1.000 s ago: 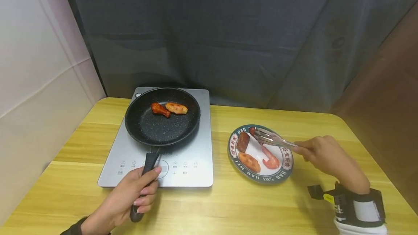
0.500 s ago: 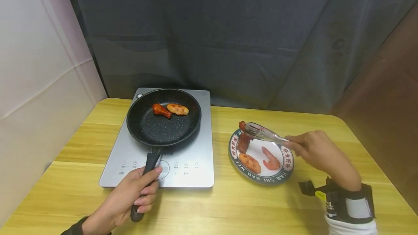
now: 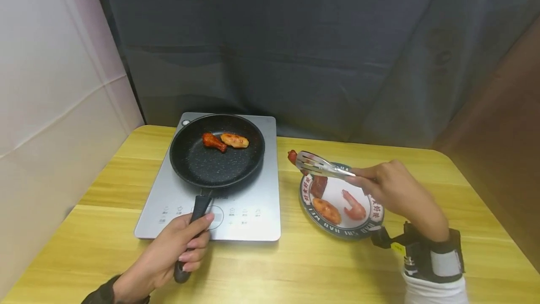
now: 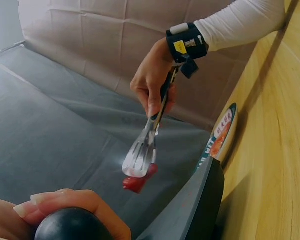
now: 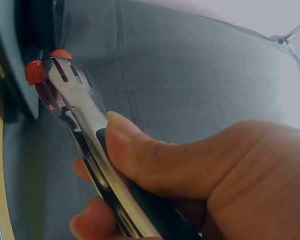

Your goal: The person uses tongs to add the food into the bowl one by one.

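Note:
My left hand (image 3: pixel 179 250) grips the black handle (image 3: pixel 200 208) of a frying pan (image 3: pixel 215 170), which sits on a silver induction cooker (image 3: pixel 267 201). In the pan lie a drumstick (image 3: pixel 214 142) and a chicken wing (image 3: pixel 235 140). My right hand (image 3: pixel 390 189) holds metal tongs (image 5: pixel 85 112) with thumb and fingers. A red sausage-like piece (image 4: pixel 135 184) is pinched in their slotted tips, raised between plate and cooker; the tips partly hide it. On the round plate (image 3: pixel 337 231) below rest a shrimp (image 3: pixel 355 208), another wing (image 3: pixel 326 211) and a brown meat piece (image 3: pixel 318 186).
A wooden table (image 3: pixel 291 271) bears the cooker and plate. Dark cloth (image 3: pixel 295 60) hangs behind, a pale panel (image 3: pixel 63 83) stands at the left and a brown one (image 3: pixel 498 107) at the right. The pan's side rises between both hands in the left wrist view.
My right hand has lifted the red piece off the plate with the tongs and carried it left, toward the cooker. My left hand keeps its grip on the pan handle.

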Demonstrator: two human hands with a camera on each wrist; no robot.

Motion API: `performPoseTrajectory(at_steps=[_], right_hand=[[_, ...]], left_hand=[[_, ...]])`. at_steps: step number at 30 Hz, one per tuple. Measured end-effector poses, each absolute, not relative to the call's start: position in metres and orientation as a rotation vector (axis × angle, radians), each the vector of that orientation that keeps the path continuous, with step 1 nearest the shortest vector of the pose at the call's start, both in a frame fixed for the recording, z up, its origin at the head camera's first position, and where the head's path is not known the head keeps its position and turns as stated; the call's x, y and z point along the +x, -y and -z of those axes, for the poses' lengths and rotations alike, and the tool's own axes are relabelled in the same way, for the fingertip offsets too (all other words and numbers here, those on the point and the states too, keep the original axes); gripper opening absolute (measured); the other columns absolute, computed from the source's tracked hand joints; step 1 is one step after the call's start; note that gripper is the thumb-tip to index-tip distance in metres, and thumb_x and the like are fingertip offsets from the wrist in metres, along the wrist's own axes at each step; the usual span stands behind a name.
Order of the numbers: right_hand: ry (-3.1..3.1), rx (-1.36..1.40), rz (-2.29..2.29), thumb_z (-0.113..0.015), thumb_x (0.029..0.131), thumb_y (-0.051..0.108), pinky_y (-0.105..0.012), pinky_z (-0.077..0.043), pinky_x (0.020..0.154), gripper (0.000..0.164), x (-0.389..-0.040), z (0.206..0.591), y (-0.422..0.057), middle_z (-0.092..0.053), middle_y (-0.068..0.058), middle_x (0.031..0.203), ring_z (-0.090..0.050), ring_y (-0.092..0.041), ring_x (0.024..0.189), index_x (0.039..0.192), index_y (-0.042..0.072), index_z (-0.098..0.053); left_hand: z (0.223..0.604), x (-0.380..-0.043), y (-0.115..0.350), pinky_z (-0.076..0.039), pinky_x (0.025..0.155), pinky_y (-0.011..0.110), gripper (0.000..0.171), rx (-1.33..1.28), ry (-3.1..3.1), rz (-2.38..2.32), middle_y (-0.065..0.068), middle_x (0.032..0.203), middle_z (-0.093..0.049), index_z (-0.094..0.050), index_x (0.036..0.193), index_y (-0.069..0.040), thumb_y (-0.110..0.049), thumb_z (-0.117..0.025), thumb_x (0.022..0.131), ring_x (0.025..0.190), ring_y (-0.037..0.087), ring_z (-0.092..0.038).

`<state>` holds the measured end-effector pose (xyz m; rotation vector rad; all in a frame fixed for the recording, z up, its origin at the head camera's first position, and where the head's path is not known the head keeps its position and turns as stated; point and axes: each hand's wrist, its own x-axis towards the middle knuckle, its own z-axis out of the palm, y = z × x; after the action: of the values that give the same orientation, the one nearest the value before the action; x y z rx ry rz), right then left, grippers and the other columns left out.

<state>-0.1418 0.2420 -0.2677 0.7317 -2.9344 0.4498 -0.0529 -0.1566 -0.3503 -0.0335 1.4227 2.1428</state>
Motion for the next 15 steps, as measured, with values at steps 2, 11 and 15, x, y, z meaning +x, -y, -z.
performPoseTrajectory(at_steps=[2, 11, 15], right_hand=[[2.917, 0.742, -0.451, -0.071, 0.087, 0.015, -0.024, -0.031, 0.041, 0.026, -0.141, 0.266, -0.239, -0.042, 0.010, 0.052, -0.038, -0.009, 0.047, 0.109, 0.002, -0.071], [2.848, 0.843, -0.462, -0.072, 0.086, 0.014, -0.024, -0.032, 0.042, 0.024, -0.145, 0.258, -0.215, -0.040, 0.010, 0.052, -0.037, -0.008, 0.048, 0.108, 0.004, -0.072], [2.821, 0.918, -0.473, -0.072, 0.087, 0.018, -0.024, -0.033, 0.043, 0.022, -0.151, 0.255, -0.201, -0.051, 0.010, 0.058, -0.042, -0.008, 0.052, 0.105, 0.005, -0.074]], left_hand=[[0.350, -0.053, 0.156, -0.029, 0.038, 0.015, 0.034, -0.029, -1.426, -2.142, -0.007, 0.062, -0.031, -0.030, 0.094, -0.006, -0.031, -0.052, 0.100, 0.044, 0.002, -0.029], [0.349, -0.053, 0.156, -0.030, 0.037, 0.015, 0.034, -0.044, -1.427, -2.140, -0.007, 0.062, -0.032, -0.029, 0.095, -0.006, -0.031, -0.051, 0.100, 0.044, 0.002, -0.029], [0.349, -0.053, 0.156, -0.030, 0.038, 0.015, 0.034, -0.043, -1.431, -2.141, -0.007, 0.062, -0.031, -0.029, 0.095, -0.006, -0.031, -0.051, 0.100, 0.044, 0.002, -0.029]])
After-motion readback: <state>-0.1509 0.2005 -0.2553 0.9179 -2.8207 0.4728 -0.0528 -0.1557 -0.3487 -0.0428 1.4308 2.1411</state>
